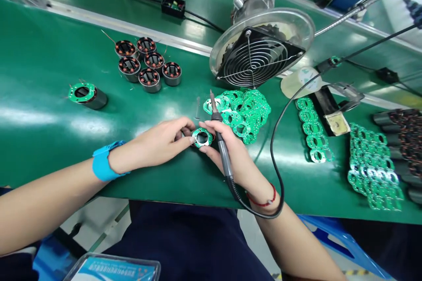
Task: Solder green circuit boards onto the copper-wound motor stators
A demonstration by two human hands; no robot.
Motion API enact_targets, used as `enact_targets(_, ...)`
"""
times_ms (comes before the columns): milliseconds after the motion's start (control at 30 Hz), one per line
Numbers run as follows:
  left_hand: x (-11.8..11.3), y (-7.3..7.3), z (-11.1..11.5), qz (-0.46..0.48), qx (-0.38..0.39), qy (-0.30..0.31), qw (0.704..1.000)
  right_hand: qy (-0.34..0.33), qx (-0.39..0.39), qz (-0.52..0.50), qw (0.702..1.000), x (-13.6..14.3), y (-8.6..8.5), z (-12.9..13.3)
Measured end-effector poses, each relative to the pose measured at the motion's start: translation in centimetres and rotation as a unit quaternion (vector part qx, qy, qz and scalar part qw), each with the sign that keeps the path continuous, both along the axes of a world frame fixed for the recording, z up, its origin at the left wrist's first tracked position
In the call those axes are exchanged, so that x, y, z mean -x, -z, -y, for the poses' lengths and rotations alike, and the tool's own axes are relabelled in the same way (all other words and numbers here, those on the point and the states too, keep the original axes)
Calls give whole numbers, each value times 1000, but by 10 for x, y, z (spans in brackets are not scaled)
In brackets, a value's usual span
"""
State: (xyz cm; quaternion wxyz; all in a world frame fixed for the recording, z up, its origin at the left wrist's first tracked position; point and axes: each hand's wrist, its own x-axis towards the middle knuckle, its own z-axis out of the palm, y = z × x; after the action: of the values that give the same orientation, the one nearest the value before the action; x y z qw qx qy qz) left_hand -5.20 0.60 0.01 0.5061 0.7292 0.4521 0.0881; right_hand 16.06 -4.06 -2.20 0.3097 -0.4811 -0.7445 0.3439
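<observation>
A round green circuit board [207, 138] with a dark centre opening lies at the middle of the bench, between my hands. My left hand [165, 140], with a blue wristband, grips its left side with thumb and fingers. My right hand [232, 149] holds a soldering iron [224, 153], tip pointing up and away from the board, while its thumb and fingertips are at the board's right edge. What lies under the board is mostly hidden. Just beyond is a heap of loose green boards [252, 109].
A fan [253, 59] on a duct hangs behind the heap. Several copper-wound stators [150, 77] stand back left, and one with a board [95, 99] is farther left. Board rows [311, 128], a holder [338, 123] and stacked stators [395, 140] are right. The iron's cable loops beside my right wrist.
</observation>
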Motion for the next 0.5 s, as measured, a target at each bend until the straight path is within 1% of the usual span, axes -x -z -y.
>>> enact_targets(100, -3, -1, 1, 9, -4, -4, 1000, -41, 26, 13, 999, -6, -6, -5)
enact_targets(200, -5, 2, 4, -5, -18, -16, 1000, -64, 28, 30, 997, -10, -10, -9)
enact_targets(300, -6, 4, 5, -25, -68, -14, 997, -74, 17, 17, 997, -11, -9, -10)
enact_targets(367, -5, 4, 5, -18, -97, -33, 995, -76, 12, 9, 997, -11, -7, -10)
enact_targets(433, -4, 3, 4, 7, -98, -57, 994, -72, 5, 5, 997, -10, -6, -8)
enact_targets(500, -3, 4, 3, 19, -88, -42, 995, -67, -5, 3, 998, -9, -5, -7)
